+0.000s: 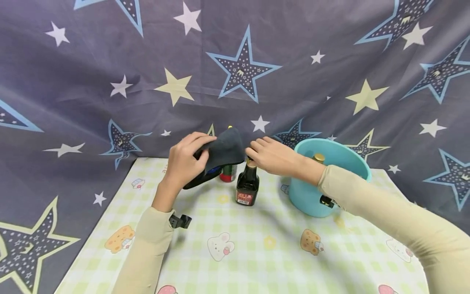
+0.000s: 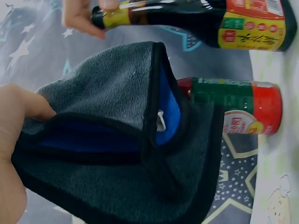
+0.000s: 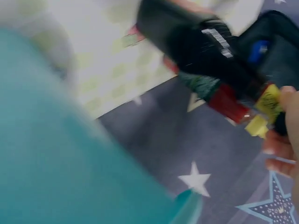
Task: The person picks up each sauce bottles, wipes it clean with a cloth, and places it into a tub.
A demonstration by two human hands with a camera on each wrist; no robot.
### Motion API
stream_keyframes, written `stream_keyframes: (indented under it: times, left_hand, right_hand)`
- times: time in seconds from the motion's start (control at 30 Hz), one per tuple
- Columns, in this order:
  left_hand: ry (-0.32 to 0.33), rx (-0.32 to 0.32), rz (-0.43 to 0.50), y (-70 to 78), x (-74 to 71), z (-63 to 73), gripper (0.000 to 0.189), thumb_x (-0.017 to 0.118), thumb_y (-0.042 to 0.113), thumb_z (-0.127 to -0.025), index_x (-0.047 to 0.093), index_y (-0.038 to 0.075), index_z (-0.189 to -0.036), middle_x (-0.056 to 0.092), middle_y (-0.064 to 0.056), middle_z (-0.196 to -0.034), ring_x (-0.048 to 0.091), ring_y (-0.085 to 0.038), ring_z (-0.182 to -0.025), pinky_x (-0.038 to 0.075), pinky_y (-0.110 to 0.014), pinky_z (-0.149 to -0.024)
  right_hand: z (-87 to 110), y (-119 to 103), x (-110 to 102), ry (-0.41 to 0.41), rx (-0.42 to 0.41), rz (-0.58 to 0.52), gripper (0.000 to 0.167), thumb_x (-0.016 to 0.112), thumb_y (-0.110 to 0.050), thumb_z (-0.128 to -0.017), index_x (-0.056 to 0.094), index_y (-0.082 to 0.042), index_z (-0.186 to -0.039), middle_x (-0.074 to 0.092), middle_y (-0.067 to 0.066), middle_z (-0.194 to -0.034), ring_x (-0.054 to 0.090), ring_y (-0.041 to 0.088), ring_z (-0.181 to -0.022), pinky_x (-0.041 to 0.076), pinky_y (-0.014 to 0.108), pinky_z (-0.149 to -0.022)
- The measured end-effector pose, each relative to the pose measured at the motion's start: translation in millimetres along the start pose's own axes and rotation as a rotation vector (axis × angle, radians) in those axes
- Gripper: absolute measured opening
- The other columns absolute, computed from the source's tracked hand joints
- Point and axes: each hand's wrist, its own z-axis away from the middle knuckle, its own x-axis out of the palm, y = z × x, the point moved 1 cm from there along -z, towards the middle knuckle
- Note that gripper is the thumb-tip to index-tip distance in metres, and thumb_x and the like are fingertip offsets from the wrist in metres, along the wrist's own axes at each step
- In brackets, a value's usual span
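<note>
My left hand (image 1: 185, 157) pinches a dark grey cloth (image 1: 225, 149) with black edging; folds of it show a blue underside (image 2: 93, 137) in the left wrist view. Just right of the cloth, my right hand (image 1: 273, 155) grips a dark sauce bottle (image 1: 247, 185) by its capped neck. The bottle is upright, with a red and yellow label (image 2: 252, 35). Partly hidden behind the cloth stands a green and red container (image 1: 228, 173). In the right wrist view the sauce bottle (image 3: 205, 46) is blurred and overlaps that container.
A turquoise bucket (image 1: 312, 200) stands at the right, beneath my right forearm. Inside it shows a gold-capped bottle top (image 1: 318, 157). A checked tablecloth (image 1: 253, 261) with cartoon prints covers the table, and a grey star-patterned curtain (image 1: 293, 94) hangs behind.
</note>
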Motion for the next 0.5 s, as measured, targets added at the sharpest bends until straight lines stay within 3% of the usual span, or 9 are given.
stream_keyframes:
  times: [0.17,0.3,0.4,0.5]
  left_hand:
    - [0.046,-0.019,0.021,-2.4,-7.9,1.3,0.031,0.064,0.001,-0.088,0.079,0.012,-0.112,0.073,-0.008,-0.105,0.067,-0.024,-0.077,0.039,-0.033,-0.051]
    - [0.056,-0.024,0.013,-3.1,-12.1,-1.6,0.031,0.064,0.001,-0.087,0.079,0.013,-0.111,0.072,-0.008,-0.105,0.065,-0.025,-0.073,0.037,-0.031,-0.051]
    - [0.061,-0.025,0.009,-3.7,-14.1,-4.3,0.031,0.064,0.002,-0.088,0.079,0.014,-0.111,0.072,-0.009,-0.105,0.066,-0.025,-0.074,0.038,-0.032,-0.052]
    - [0.074,-0.025,0.016,-4.5,-15.6,-5.8,0.031,0.064,0.001,-0.087,0.079,0.014,-0.111,0.073,-0.008,-0.105,0.066,-0.025,-0.074,0.038,-0.032,-0.052]
  right_hand:
    - [3.9,-3.2,6.4,0.08,-0.11,0.018,0.028,0.064,-0.032,-0.1,0.054,-0.007,-0.097,0.049,0.006,-0.083,0.041,0.021,-0.074,0.041,0.034,-0.072]
    - [4.9,-4.7,0.7,0.087,-0.167,0.023,0.027,0.065,-0.032,-0.1,0.053,-0.008,-0.095,0.047,0.006,-0.084,0.037,0.021,-0.076,0.039,0.034,-0.073]
    - [5.0,-2.9,-7.4,0.059,-0.175,0.008,0.027,0.065,-0.031,-0.1,0.053,-0.009,-0.093,0.046,0.006,-0.084,0.036,0.021,-0.076,0.038,0.034,-0.074]
    - [4.8,1.6,-20.9,0.011,-0.13,-0.088,0.025,0.065,-0.03,-0.1,0.055,-0.008,-0.096,0.049,0.005,-0.085,0.039,0.021,-0.078,0.039,0.035,-0.075]
